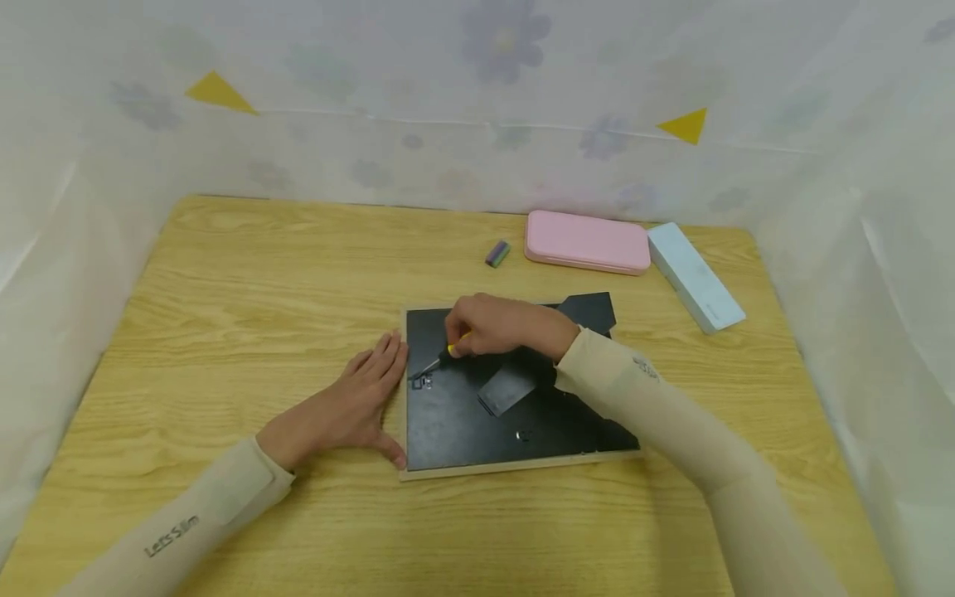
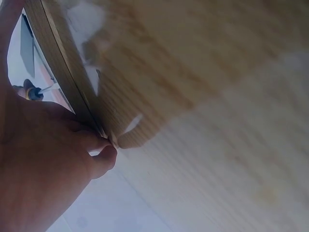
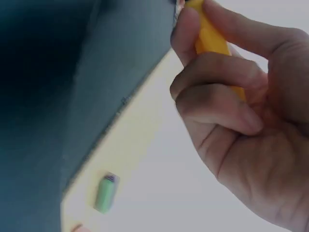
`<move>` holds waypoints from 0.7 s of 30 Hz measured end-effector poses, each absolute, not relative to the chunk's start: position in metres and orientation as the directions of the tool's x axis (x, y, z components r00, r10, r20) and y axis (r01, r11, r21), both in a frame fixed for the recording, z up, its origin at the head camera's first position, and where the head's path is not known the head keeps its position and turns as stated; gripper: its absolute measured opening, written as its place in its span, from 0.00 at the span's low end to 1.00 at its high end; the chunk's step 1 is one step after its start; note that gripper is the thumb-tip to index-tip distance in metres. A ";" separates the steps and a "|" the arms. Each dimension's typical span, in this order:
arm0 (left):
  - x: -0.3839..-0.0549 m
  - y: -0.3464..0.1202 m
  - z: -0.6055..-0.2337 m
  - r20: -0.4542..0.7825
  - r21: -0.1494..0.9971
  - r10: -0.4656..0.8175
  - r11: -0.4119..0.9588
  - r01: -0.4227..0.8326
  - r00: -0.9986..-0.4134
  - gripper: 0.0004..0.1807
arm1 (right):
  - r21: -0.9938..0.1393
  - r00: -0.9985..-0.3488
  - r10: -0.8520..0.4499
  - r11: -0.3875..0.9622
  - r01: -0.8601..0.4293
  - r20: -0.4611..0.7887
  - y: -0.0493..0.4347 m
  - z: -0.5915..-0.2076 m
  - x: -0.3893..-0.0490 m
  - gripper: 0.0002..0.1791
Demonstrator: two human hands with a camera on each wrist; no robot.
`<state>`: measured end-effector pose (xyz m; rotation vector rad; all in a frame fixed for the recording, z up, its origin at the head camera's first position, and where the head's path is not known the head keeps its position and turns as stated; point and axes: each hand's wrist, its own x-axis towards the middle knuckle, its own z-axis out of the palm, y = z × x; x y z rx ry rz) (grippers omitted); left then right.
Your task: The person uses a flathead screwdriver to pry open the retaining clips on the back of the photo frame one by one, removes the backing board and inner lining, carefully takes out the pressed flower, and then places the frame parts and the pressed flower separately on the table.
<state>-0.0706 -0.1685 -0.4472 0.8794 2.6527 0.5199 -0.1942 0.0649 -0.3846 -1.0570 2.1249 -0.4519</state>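
A picture frame lies face down, its black backing and pale wooden rim showing. My right hand grips a screwdriver by its yellow-and-black handle, fingers curled round it in the right wrist view. The screwdriver's tip is at a small metal clip near the backing's left edge. My left hand rests on the table with fingers and thumb spread along the frame's left side, touching the rim. A black stand leg crosses the backing, partly hidden beneath my right wrist.
Behind the frame is a small purple-and-green block. A pink case stands at the back right, with a light blue box at its right end. White patterned sheeting surrounds the wooden table.
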 end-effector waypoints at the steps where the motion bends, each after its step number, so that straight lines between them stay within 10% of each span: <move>1: -0.070 -0.169 -0.447 -0.166 0.426 0.619 0.747 0.510 -0.768 0.85 | -0.590 -0.414 -0.794 0.608 -0.531 -0.445 0.066 -0.386 -0.194 0.06; 10: -0.069 -0.171 -0.446 -0.162 0.417 0.618 0.749 0.514 -0.769 0.84 | -0.558 -0.465 -0.812 0.582 -0.592 -0.352 0.074 -0.391 -0.175 0.05; 21: -0.069 -0.173 -0.447 -0.183 0.430 0.611 0.755 0.496 -0.770 0.85 | -0.733 -0.505 -0.763 0.600 -0.319 -0.404 0.083 -0.411 -0.164 0.07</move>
